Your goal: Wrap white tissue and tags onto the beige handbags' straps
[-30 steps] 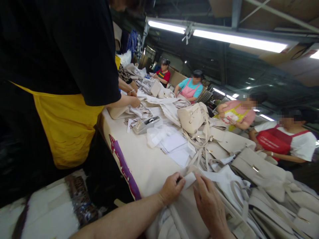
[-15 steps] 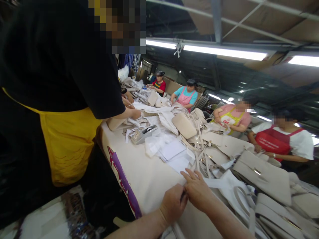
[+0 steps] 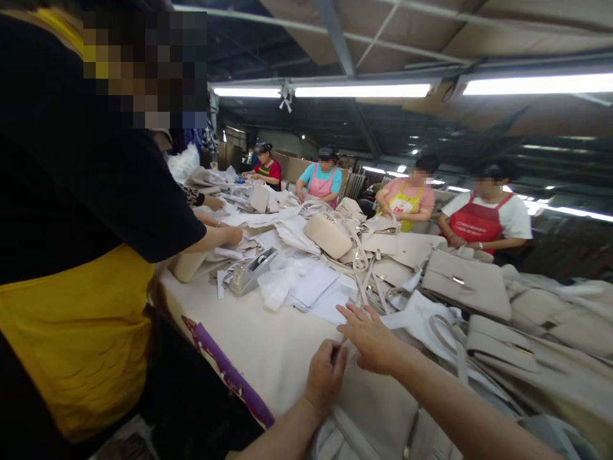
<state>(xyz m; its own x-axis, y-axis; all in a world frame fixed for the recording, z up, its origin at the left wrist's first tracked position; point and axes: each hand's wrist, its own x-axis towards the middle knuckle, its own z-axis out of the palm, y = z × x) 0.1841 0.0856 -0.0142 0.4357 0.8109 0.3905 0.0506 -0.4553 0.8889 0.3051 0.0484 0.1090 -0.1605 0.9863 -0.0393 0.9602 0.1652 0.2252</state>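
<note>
My left hand (image 3: 325, 377) is curled closed over the near part of the table, with a small dark spot between thumb and finger; what it holds, if anything, I cannot make out. Right beside it, my right hand (image 3: 371, 338) has its fingers stretched out and apart, close to the left fingertips. Beneath both wrists lies a beige handbag (image 3: 383, 409) with straps, partly covered by my forearms. White paper sheets (image 3: 316, 287) lie just beyond my right fingers. A white cloth-like wrapping (image 3: 426, 310) is to the right of that hand.
A grey tape dispenser (image 3: 251, 271) stands on the table (image 3: 230, 326). Beige handbags (image 3: 467, 281) pile up along the right. At left a co-worker in a yellow apron (image 3: 81, 345) reaches over the table; several others work across it. Purple trim (image 3: 232, 370) runs along the table edge.
The view has turned right and the scene has slid left. My hands have drawn slightly apart, and more of the handbag beneath them shows. The co-worker at left still reaches onto the pile.
</note>
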